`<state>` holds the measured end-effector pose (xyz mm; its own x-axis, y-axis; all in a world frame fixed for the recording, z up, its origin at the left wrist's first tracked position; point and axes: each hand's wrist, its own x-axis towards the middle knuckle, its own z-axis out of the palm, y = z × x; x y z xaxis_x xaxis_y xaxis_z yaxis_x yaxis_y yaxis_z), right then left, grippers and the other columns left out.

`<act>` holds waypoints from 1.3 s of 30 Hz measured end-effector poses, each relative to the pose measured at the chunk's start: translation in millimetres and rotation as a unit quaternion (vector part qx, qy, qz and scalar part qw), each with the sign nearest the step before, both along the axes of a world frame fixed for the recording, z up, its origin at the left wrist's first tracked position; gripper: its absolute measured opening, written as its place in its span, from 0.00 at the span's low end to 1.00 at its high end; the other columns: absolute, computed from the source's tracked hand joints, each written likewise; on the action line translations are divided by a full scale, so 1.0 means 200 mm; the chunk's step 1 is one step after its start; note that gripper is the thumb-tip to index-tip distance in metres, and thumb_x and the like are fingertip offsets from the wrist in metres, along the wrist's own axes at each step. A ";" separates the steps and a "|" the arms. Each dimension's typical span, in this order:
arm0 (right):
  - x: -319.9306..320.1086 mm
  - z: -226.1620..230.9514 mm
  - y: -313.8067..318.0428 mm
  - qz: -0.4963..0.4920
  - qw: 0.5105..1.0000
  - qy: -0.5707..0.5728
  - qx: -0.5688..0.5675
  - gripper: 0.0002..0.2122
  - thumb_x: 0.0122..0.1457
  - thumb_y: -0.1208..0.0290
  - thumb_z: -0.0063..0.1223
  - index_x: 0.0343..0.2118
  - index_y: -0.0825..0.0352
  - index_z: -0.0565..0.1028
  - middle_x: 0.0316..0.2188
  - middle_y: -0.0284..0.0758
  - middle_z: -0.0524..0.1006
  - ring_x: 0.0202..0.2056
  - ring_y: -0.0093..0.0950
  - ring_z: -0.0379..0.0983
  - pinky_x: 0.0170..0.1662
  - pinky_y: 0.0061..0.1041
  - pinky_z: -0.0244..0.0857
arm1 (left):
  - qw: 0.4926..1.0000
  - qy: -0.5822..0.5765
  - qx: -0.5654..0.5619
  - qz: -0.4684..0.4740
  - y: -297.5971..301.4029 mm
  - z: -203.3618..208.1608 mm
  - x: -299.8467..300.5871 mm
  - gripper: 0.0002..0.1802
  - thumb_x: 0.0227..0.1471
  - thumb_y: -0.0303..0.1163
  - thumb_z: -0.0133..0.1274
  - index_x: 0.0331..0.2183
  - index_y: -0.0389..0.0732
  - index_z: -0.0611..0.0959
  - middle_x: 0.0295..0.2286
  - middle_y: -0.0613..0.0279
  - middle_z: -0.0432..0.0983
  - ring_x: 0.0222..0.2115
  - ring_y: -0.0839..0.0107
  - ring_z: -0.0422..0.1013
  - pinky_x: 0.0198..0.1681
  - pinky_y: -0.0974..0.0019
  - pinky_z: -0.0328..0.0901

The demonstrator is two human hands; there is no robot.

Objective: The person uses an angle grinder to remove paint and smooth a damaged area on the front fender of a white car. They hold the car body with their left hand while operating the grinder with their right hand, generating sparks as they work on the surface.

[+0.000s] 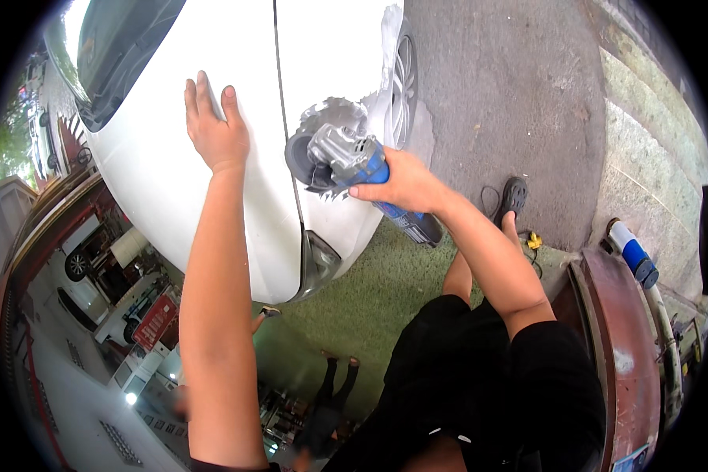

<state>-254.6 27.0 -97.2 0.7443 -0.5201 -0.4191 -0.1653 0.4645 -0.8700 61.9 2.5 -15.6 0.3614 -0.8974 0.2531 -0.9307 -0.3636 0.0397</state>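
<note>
My left hand (217,134) lies on the white car's smooth bonnet (252,47), its fingers spread and holding nothing. In my right hand (409,186) is a blue angle grinder (346,154) with a silver head, the fingers wrapped round its body. A grey round disc on the grinder is over the fender, beside a sanded grey patch (338,112) with ragged edges. Whether the disc touches the panel, or is spinning, I cannot tell. A dark panel seam runs between my hands down to the car's lamp (321,256).
The car's wheel (403,90) is right of the patch, with grey dust on the ground. A power cord (491,197) and yellow plug (535,240) lie near my shoe. A rusty brown panel (621,346) stands at right, near steps (645,165). Another person (322,417) is behind.
</note>
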 end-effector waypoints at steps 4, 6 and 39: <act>-0.01 0.07 -0.02 -0.017 1.000 -0.002 0.026 0.38 0.53 0.49 0.75 0.59 0.73 0.74 0.49 0.46 0.83 0.51 0.37 0.80 0.58 0.36 0.72 | 1.000 0.002 -0.006 -0.010 0.00 0.01 0.00 0.37 0.70 0.61 0.45 0.69 0.49 0.72 0.70 0.49 0.61 0.69 0.48 0.60 0.70 0.50 0.60; -0.01 0.06 -0.03 -0.005 1.000 -0.003 0.026 0.38 0.53 0.49 0.75 0.59 0.72 0.74 0.49 0.46 0.83 0.51 0.37 0.80 0.58 0.36 0.72 | 1.000 -0.010 0.000 -0.006 0.00 0.01 0.00 0.37 0.70 0.61 0.45 0.69 0.49 0.72 0.70 0.49 0.61 0.70 0.48 0.60 0.70 0.50 0.60; -0.02 -0.05 0.07 -0.012 0.998 0.001 -0.055 0.33 0.54 0.55 0.75 0.57 0.70 0.75 0.48 0.46 0.83 0.50 0.39 0.81 0.57 0.37 0.72 | 1.000 0.001 -0.006 -0.010 0.00 0.00 0.01 0.39 0.70 0.64 0.43 0.69 0.49 0.71 0.70 0.49 0.60 0.70 0.48 0.59 0.70 0.49 0.61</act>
<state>-258.2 41.7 -106.3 0.7301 -0.5807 -0.3603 -0.1571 0.3706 -0.9154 64.1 3.4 -16.5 0.3440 -0.9014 0.2627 -0.9377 -0.3445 0.0459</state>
